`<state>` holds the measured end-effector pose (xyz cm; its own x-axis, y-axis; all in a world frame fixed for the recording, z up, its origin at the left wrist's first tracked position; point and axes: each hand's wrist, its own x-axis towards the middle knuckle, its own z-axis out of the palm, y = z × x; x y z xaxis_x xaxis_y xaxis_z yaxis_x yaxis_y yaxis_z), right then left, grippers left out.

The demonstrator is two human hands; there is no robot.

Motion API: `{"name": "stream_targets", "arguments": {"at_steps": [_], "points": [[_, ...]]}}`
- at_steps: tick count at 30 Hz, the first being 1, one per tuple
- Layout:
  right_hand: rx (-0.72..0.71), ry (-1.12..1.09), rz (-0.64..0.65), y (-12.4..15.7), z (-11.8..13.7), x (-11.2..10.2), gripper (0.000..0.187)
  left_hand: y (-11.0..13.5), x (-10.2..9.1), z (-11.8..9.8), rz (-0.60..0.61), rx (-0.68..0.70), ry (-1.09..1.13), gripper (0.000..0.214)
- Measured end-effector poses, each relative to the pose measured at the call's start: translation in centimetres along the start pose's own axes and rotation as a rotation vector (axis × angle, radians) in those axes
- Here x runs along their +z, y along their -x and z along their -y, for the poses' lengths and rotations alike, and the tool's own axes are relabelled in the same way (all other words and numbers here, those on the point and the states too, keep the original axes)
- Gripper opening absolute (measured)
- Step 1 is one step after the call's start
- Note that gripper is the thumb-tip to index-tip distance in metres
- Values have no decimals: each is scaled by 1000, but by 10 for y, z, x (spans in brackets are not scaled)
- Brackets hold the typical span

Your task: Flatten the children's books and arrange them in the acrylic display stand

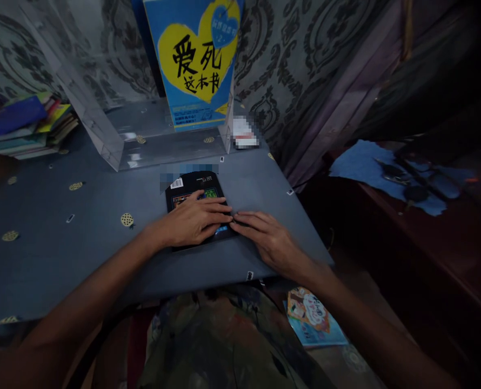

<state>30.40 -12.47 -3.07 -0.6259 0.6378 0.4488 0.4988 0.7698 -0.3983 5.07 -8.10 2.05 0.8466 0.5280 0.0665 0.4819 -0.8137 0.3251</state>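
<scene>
**Both hands at the black book, one book upright in the stand**

From my remote seat, I see the black book [202,182] lying flat and shut on the table [102,254], in front of the transparent stand [108,138] and close to the table's near edge. Its barcode label [176,183] faces up.

My left hand [194,219] rests spread across the cover, fingers extended toward the right edge, pressing or steadying rather than gripping, as I judge it. My right hand [267,233] reaches in from the side, its fingertips at that edge, just beside the left fingertips. I cannot tell whether it pinches the book, since the thumb is hidden.

As for progress, the blue book [195,111] is already upright in the stand, while the black book is on the table, with handling under way and neither hand withdrawn. I judge this to be mid-handling; how much is left, this view does not settle. A stack of books [25,132] sits at the far left, apart from both hands.
</scene>
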Motion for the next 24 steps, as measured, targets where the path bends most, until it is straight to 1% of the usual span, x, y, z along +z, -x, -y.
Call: {"name": "stream_targets", "arguments": {"at_steps": [3, 9, 13, 15, 18, 21, 24], "points": [[22, 0, 18, 2, 2, -1, 51, 3, 2, -3, -6, -3, -30, 37], [2, -11, 3, 7, 8, -4, 45, 13, 7, -14, -25, 18, -36, 40], [-1, 15, 6, 9, 10, -4, 48, 16, 10, -23, -15, -15, -97, 41], [-6, 31, 0, 10, 10, -4, 48, 19, 13, -32, -20, -51, -165, 40], [4, 30, 3, 13, 13, -3, 47, 27, 23, -51, -60, -112, -276, 41], [19, 17, 20, 17, 18, -3, 46, 37, 39, -73, -141, -188, -350, 42], [29, 15, 20, 20, 21, -2, 45, 42, 53, -87, -216, -270, -376, 44]]}}
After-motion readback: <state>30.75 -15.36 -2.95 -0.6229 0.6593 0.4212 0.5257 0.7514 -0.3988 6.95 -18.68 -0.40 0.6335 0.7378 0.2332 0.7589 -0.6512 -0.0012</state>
